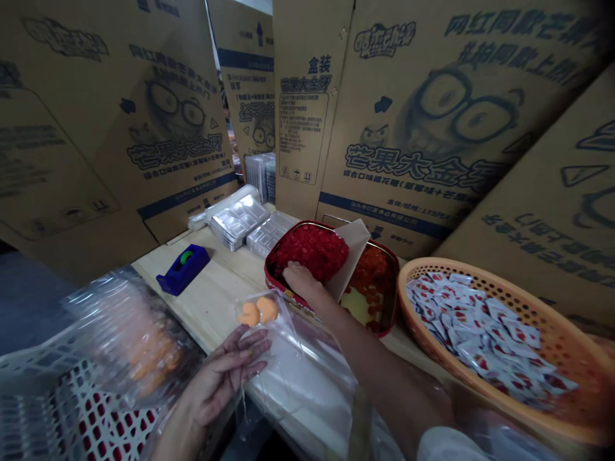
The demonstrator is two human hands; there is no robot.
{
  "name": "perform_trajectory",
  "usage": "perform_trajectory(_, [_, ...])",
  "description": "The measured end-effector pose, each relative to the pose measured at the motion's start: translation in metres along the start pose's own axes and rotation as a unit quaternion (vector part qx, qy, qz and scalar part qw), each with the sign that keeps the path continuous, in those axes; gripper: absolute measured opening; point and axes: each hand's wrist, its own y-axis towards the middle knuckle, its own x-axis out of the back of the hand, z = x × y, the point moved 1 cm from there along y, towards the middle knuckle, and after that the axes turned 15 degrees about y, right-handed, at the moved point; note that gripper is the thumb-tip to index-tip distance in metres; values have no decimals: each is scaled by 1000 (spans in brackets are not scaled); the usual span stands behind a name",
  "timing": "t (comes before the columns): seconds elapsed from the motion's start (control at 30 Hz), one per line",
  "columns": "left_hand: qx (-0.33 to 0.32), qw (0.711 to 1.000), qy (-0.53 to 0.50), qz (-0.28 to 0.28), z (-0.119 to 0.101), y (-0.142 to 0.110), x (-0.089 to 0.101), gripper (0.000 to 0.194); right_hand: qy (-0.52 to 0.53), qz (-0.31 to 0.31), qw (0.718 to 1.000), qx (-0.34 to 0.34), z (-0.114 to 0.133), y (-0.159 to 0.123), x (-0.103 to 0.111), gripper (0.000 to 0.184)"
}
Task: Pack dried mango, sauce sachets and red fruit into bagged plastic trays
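Observation:
My left hand (225,371) lies palm up at the table's front edge, its fingers stretched out beside a clear plastic bag (283,358). Two orange candy-like pieces (259,311) rest at the far end of that bag, just beyond my fingertips. My right hand (302,279) reaches into the left part of a red-rimmed tin (268,276), down against a heap of small red pieces (312,250). Its fingers look curled, and what they hold is hidden. A whitish divider (350,256) leans in the tin, with orange-red pieces (372,272) on its right side.
An orange perforated basket (413,314) of small white sachets (480,326) stands at right. A blue tape dispenser (185,269) and clear plastic trays (237,221) sit at left. Bagged orange pieces (154,355) lie over a white crate (57,410). Large cartons (307,128) wall the back.

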Motion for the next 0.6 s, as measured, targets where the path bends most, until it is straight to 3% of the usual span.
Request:
perform_trajectory(0.23, [-6,1000,-15,0,-3,1,8,56,-40,17,999,-26,3,-2,0,25])
perform_trajectory(0.33, [-13,1000,-18,7,-3,2,9,55,-28,24,998,-49,3,0,-1,34])
perform_trajectory(0.6, [-23,1000,-12,15,-6,-1,10,51,123,-8,992,-33,-17,-10,10,13])
